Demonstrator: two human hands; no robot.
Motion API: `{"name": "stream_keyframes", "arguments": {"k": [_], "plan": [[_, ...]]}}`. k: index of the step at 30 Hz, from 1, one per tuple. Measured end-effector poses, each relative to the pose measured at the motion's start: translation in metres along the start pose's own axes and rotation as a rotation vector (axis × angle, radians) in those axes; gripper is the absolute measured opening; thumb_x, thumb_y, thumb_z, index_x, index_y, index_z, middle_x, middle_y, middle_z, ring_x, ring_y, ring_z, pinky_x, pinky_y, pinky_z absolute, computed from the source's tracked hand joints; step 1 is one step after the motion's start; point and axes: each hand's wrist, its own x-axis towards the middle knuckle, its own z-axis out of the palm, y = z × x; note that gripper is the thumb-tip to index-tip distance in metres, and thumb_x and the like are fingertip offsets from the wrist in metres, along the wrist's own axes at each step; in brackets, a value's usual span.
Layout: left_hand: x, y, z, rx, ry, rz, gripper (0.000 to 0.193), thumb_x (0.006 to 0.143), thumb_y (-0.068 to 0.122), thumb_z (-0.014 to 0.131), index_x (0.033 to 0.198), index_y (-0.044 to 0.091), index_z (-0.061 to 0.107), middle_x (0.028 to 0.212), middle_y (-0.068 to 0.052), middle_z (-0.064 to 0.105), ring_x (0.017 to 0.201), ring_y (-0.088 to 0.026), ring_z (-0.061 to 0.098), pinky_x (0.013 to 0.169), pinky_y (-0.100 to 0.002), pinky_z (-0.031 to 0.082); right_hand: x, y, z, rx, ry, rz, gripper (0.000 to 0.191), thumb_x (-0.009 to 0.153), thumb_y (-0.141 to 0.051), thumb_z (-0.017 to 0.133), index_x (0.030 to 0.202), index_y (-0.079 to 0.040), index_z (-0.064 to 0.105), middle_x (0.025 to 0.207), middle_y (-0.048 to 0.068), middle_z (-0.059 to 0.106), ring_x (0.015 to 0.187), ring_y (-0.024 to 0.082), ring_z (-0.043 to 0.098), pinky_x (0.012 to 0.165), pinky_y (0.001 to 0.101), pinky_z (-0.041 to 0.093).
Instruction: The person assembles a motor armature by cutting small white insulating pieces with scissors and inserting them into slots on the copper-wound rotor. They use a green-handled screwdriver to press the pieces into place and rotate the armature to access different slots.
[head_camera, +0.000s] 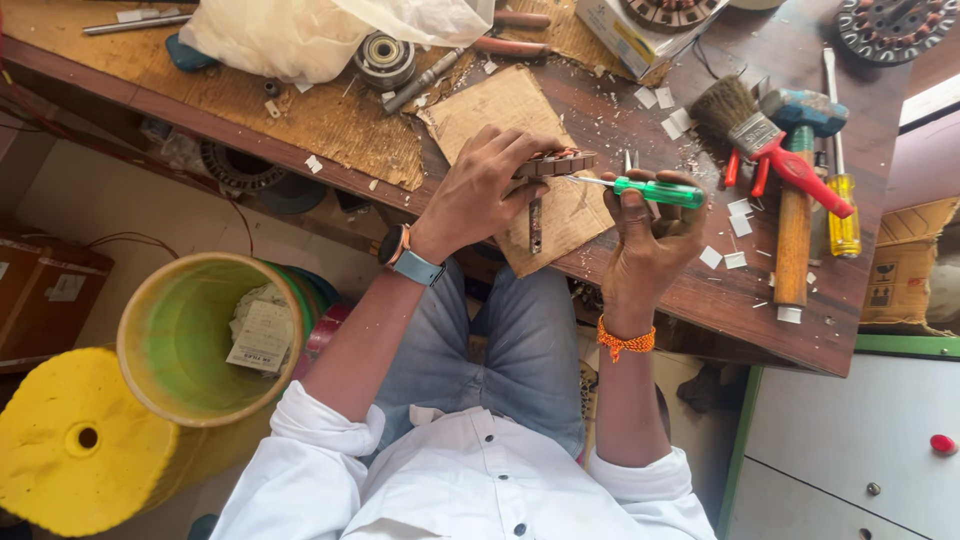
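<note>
One ribbed round stator (556, 163) sits clasped in the left hand (480, 195); the right hand (648, 235) pinches one green screwdriver (640, 189) (clear plastic handle). One hammer (797, 190), one brush (757, 135) nearby.

— What's in your grips?

— My left grip (478, 195) clasps a round toothed metal ring (556, 163) at frame centre, over a cardboard scrap (500, 105) on the tabletop (640, 270). My right grip (650, 225) closes on a green-handled screwdriver (650, 191), tip toward the ring.

— And to the right?

— A paintbrush (745, 125), a hammer (797, 180), a yellow screwdriver (843, 215).
</note>
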Motion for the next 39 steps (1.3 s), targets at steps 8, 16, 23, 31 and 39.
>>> {"name": "stream_keyframes", "arguments": {"k": [8, 16, 23, 31, 39], "plan": [[0.000, 0.005, 0.003, 0.008, 0.025, -0.051, 0.046, 0.085, 0.016, 0.080, 0.129, 0.014, 0.064, 0.112, -0.007, 0.067, 0.104, -0.032, 0.059, 0.097, -0.045, 0.047, 0.008, -0.001, 0.010, -0.164, -0.090, -0.114, 0.033, 0.099, 0.002, 0.075, 0.123, -0.001, 0.053, 0.115, 0.017, 0.071, 0.108, 0.032, 0.076, 0.093, 0.0391, 0.068], [0.005, 0.010, 0.016, 0.066, 0.139, -0.067, 0.047, 0.079, 0.026, 0.085, 0.121, 0.015, 0.067, 0.104, -0.005, 0.067, 0.100, -0.031, 0.060, 0.092, -0.046, 0.046, 0.005, -0.007, 0.019, -0.362, -0.140, -0.089, 0.027, 0.105, -0.009, 0.068, 0.125, -0.001, 0.052, 0.118, 0.016, 0.070, 0.110, 0.026, 0.074, 0.088, 0.0349, 0.067], [0.004, 0.010, 0.025, 0.142, 0.183, -0.082, 0.037, 0.082, 0.024, 0.084, 0.116, 0.020, 0.070, 0.103, 0.001, 0.068, 0.100, -0.025, 0.062, 0.089, -0.043, 0.048, -0.027, 0.005, 0.030, -0.373, -0.118, -0.203, 0.021, 0.110, -0.016, 0.061, 0.123, -0.003, 0.052, 0.124, 0.015, 0.065, 0.119, 0.028, 0.072, 0.082, 0.0347, 0.064], [0.008, 0.013, 0.026, 0.139, 0.163, -0.073, 0.035, 0.081, 0.025, 0.084, 0.114, 0.020, 0.072, 0.104, 0.002, 0.069, 0.101, -0.025, 0.061, 0.088, -0.043, 0.048, -0.006, -0.017, 0.030, -0.475, -0.119, -0.107, 0.019, 0.106, -0.009, 0.063, 0.121, 0.002, 0.057, 0.117, 0.015, 0.069, 0.111, 0.027, 0.074, 0.083, 0.0342, 0.064], [0.010, 0.017, 0.031, 0.160, 0.122, -0.079, 0.035, 0.081, 0.025, 0.085, 0.114, 0.022, 0.074, 0.107, 0.007, 0.072, 0.097, -0.022, 0.061, 0.088, -0.041, 0.047, -0.036, 0.009, 0.032, -0.212, -0.082, -0.117, 0.027, 0.105, -0.022, 0.060, 0.121, -0.010, 0.043, 0.122, 0.011, 0.064, 0.071, 0.017, 0.076, 0.059, 0.0243, 0.063]]}}
